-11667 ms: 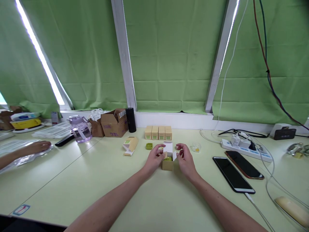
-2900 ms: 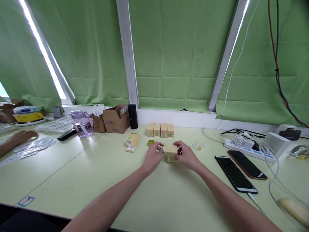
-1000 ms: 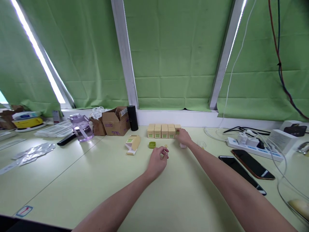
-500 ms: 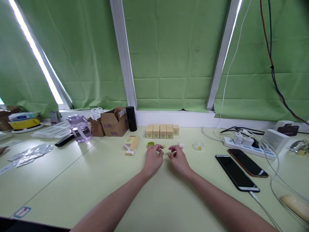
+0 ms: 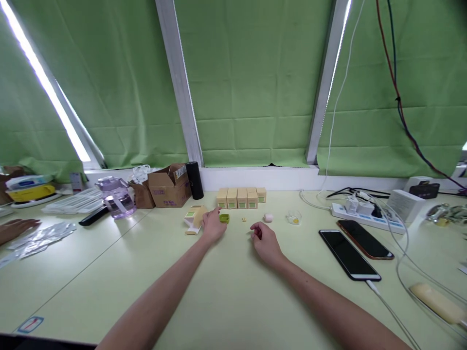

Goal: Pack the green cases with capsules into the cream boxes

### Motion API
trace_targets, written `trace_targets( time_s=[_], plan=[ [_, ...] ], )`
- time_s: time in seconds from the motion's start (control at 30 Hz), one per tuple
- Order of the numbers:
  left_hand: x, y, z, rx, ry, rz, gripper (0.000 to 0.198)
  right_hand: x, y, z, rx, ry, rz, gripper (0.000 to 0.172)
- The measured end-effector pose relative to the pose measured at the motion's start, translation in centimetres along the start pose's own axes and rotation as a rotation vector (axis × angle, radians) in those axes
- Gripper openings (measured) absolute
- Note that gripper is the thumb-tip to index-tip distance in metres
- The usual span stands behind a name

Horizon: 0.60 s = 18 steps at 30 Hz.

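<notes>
My left hand (image 5: 214, 226) is over the table between an opened small cardboard box (image 5: 197, 217) and a small green container (image 5: 224, 218). Its fingers are stretched forward and apart, holding nothing that I can see. The box lies on its side with its flaps spread. My right hand (image 5: 266, 244) hovers nearer to me, fingers loosely bent and apart, with nothing visible in them. Beyond it are a small pale pink cylinder (image 5: 268, 218) and a tiny yellow piece (image 5: 244, 219). A small clear dish (image 5: 294, 217) with something yellow in it stands further right.
Several small cardboard boxes (image 5: 242, 198) stand in a row at the back. On the left are a purple water bottle (image 5: 116, 198), a carton (image 5: 170, 186) and a black cylinder (image 5: 194, 181). Two phones (image 5: 350, 255) and a power strip (image 5: 368, 218) lie right. Another person's hand (image 5: 16, 229) shows far left.
My left hand has moved left, away from my right hand, to beside the opened box. My right hand has drawn slightly back. Another person's hand has come further into view at far left.
</notes>
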State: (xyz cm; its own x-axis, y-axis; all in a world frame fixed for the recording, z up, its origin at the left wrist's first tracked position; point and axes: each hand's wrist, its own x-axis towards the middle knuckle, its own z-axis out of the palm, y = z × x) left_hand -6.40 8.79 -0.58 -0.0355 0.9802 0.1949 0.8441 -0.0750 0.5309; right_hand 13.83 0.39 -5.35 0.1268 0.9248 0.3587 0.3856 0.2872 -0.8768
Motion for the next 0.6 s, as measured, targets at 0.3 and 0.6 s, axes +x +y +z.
trace_targets(
  time_s=[0.3, 0.6],
  plan=[
    [1.4, -0.7, 0.9, 0.010, -0.029, 0.021, 0.056, 0.1, 0.2, 0.0, 0.065, 0.001, 0.001, 0.019],
    [-2.2, 1.9, 1.2, -0.098, 0.033, 0.261, 0.047, 0.0, 0.1, -0.8, 0.169, 0.054, 0.002, 0.026]
  ],
)
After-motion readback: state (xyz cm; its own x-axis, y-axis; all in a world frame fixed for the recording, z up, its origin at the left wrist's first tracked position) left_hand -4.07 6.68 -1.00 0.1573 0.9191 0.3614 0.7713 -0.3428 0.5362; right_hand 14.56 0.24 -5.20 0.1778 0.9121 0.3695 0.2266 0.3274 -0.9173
